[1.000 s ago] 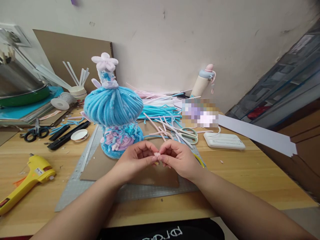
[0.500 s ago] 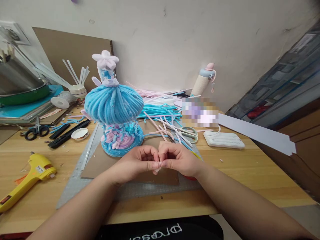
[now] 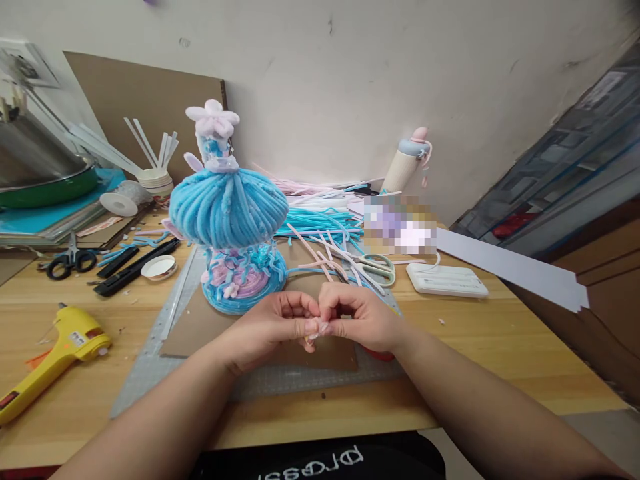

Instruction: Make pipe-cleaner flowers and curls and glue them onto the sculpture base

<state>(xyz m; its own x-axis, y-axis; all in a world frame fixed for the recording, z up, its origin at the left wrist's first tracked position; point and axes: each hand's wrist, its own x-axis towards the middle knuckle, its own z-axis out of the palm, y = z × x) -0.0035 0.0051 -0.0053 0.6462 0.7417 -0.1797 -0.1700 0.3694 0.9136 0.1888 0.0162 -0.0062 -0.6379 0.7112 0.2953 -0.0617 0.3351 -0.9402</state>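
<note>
My left hand (image 3: 280,325) and my right hand (image 3: 361,319) meet over the cardboard sheet (image 3: 210,339), thumbs and forefingers pinched together. Between their fingertips is a small whitish-pink piece (image 3: 321,327), mostly covered, so its kind is unclear. Just behind my left hand stands a fuzzy blue pipe-cleaner figure (image 3: 229,207), with a full rounded skirt and a pale flower on top. Its round blue base (image 3: 243,303) carries pink swirls and small flowers. Loose pink and white pipe cleaners (image 3: 327,257) lie beyond my hands, by green-handled scissors (image 3: 377,267).
A yellow glue gun (image 3: 80,337) lies at left, near black scissors (image 3: 73,259) and a black utility knife (image 3: 135,268). Blue pipe cleaners (image 3: 320,223) are piled behind. At right are a white power strip (image 3: 447,280), a bottle (image 3: 403,167) and a long white strip (image 3: 510,267).
My fingertips have shifted slightly, and more of the small whitish-pink piece shows between them. The figure and tools stay in place; the view has moved only a little.
</note>
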